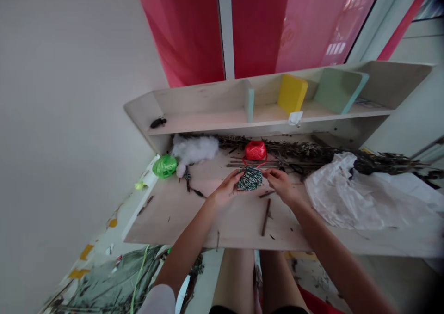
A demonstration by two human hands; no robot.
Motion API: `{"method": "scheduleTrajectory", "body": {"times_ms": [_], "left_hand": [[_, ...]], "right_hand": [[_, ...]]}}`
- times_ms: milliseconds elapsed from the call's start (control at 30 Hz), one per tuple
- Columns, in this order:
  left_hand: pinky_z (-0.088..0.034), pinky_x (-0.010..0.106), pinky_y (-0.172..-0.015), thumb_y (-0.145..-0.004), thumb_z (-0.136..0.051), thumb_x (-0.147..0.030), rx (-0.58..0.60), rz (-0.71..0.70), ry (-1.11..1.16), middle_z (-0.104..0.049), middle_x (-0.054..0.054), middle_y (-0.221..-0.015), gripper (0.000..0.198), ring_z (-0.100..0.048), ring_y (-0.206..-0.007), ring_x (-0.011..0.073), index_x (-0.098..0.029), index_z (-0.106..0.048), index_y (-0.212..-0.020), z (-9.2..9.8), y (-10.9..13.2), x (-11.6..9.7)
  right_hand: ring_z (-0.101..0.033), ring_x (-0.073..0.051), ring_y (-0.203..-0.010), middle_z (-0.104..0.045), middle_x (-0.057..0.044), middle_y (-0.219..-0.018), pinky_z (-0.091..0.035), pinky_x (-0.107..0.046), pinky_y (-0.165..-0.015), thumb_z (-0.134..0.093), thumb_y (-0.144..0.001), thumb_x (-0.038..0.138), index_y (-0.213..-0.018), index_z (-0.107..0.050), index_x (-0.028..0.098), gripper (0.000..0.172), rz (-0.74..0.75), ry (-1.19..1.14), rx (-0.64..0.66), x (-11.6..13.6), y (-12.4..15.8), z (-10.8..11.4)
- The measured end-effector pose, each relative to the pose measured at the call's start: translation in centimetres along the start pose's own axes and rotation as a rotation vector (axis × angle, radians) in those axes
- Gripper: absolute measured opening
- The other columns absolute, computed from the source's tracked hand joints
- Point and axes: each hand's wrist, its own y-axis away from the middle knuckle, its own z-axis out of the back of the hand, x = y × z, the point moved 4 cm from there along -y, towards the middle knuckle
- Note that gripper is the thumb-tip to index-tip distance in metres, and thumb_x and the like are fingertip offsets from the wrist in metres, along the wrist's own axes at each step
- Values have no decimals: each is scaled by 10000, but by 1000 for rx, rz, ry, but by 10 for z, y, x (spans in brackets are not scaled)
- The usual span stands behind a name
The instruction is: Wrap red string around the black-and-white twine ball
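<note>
A ball of dark green and white twisted string (249,178) is held above the desk, near the middle of the head view. My left hand (229,186) grips its left side, fingers closed round it. At its right edge my right hand (277,181) has thumb and fingers pinched together; what lies between them is too small to make out, perhaps a strand. Just behind the ball sits a roll of red plastic twine (255,150), a loose red strand trailing down from it towards my hands. A short brown stick (266,217) lies on the desk in front of my right hand.
White fluffy stuffing (196,148) and a green twine roll (164,166) are at the desk's left. Dried plant stems (291,150) stretch along the back beneath a shelf (208,120). A crumpled white plastic bag (347,193) covers the right side. Scissors (296,168) lie behind my right hand.
</note>
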Motion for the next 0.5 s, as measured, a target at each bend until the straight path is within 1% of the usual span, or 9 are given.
{"method": "scheduleTrajectory", "body": {"times_ms": [67, 167, 267, 367, 433, 500], "left_hand": [[-529, 359, -793, -648, -742, -501, -49, 11, 90, -643, 89, -1121, 609, -652, -927, 235, -229, -560, -1162, 5, -3, -1], [-539, 327, -785, -788, -621, -489, -147, 13, 215, -658, 61, -1052, 558, -669, -820, 176, -270, -469, -1278, 12, -8, -6], [-543, 299, -792, -878, -507, -455, -202, -4, 314, -669, 49, -941, 448, -657, -725, 127, -225, -484, -1262, 16, -10, -13], [-534, 293, -823, -895, -493, -421, -251, -31, 341, -670, 48, -874, 393, -654, -730, 122, -186, -529, -1208, 19, -11, -16], [-528, 302, -827, -860, -557, -412, -288, -64, 291, -672, 49, -897, 399, -661, -771, 137, -197, -535, -1195, 19, -11, -15], [-524, 307, -805, -798, -633, -430, -324, -119, 187, -669, 53, -942, 449, -662, -797, 151, -207, -534, -1175, 17, -11, -13]], "right_hand": [[-262, -71, -440, -367, 48, -473, -175, -228, -402, -671, -626, 616, -611, -607, 187, 434, 42, 60, 9, 2, 0, -1], [-275, -82, -452, -373, 38, -475, -187, -242, -420, -646, -659, 619, -617, -638, 173, 448, 122, 170, 9, 6, 3, -3], [-295, -87, -468, -374, 34, -482, -215, -249, -449, -618, -722, 580, -638, -654, 165, 425, 212, 287, 7, 9, 8, -6], [-308, -89, -473, -379, 33, -485, -235, -250, -469, -586, -778, 532, -665, -663, 167, 390, 265, 371, 61, 12, 14, -13], [-309, -90, -471, -392, 31, -486, -243, -249, -471, -583, -784, 521, -668, -665, 170, 379, 283, 395, 104, 13, 18, -18], [-314, -91, -472, -421, 25, -493, -251, -247, -470, -594, -773, 526, -662, -662, 171, 378, 294, 394, 134, 15, 20, -21]]}}
